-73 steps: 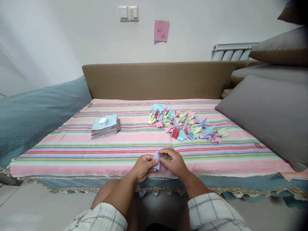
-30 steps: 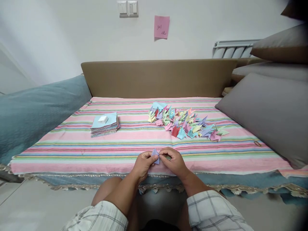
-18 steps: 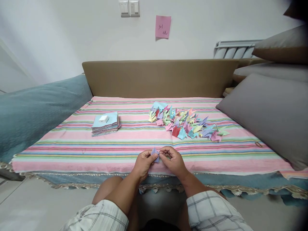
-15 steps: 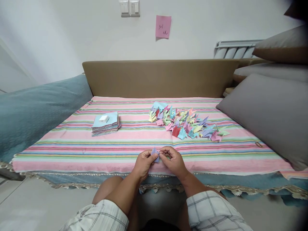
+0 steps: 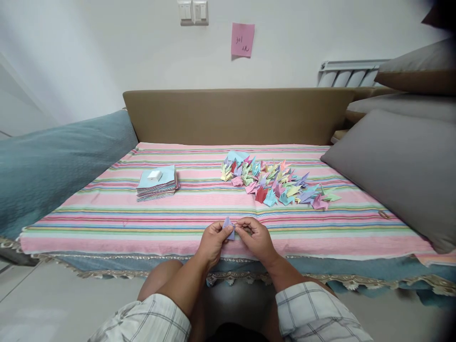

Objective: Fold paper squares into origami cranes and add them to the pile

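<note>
A small purple piece of folded origami paper [image 5: 228, 222] is held over the front of the striped cloth, its pointed tip facing away from me. My left hand [image 5: 214, 241] pinches it between thumb and fingers from the left. From the right, the thumb and forefinger of my right hand [image 5: 255, 237] close on its right edge; the exact bit of paper between those fingertips is too small to make out. Beyond my hands lies a spread of folded paper cranes [image 5: 274, 183] in many colours.
To the left stands a stack of square paper [image 5: 156, 187] with a small white block [image 5: 154, 175] on top. A striped cloth [image 5: 107, 209] covers the seat. Grey cushions [image 5: 399, 166] lean at the right, and a small brown loop [image 5: 384, 214] lies near them.
The purple paper has shifted very slightly away from me and to the left. Both hands keep nearly the same place and grip.
</note>
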A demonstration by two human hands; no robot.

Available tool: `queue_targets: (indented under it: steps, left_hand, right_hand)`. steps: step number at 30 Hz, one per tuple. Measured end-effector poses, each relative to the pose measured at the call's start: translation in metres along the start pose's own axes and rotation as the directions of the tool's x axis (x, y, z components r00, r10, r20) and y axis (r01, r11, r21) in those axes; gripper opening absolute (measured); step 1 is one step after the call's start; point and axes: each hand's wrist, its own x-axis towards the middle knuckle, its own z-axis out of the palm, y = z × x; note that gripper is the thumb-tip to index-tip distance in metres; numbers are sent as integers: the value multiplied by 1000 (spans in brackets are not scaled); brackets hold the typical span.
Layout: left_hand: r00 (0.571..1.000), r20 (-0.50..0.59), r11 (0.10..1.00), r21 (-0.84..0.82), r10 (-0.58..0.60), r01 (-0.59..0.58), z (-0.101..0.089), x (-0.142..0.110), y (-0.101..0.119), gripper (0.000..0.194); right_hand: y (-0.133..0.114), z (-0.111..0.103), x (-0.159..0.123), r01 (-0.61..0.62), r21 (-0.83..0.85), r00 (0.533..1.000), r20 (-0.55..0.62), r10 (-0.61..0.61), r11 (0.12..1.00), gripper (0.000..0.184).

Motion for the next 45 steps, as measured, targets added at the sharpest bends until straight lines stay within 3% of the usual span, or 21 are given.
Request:
queue_targets:
  steps: [10, 20, 27, 31, 40, 45]
  left_hand:
    - [1000, 1, 998, -57, 1, -1, 1, 0, 1, 32]
    - [999, 28, 996, -88, 15, -12, 1, 0, 0, 29]
    - [999, 12, 988, -149, 40, -38, 3, 0, 4, 32]
    - [999, -22, 979, -199, 42, -45, 4, 0, 2, 35]
    - [1000, 13, 983, -182, -13, 15, 4, -2, 8, 36]
    - [1000, 14, 984, -178, -14, 17, 2, -2, 9, 40]
  right_hand:
    - [-4, 2, -1, 1, -33, 1000, -12, -1, 999, 14]
    - [-11, 5, -2, 125, -241, 991, -24, -135, 962, 9]
    - [-7, 17, -6, -107, 96, 994, 37, 104, 990, 25]
    - [-9, 19, -6, -189, 20, 976, 117, 185, 982, 17]
    - [-13, 16, -2, -112, -116, 986, 108, 124, 987, 15]
    - [-12, 16, 1, -300, 101, 950, 123, 288, 948, 24]
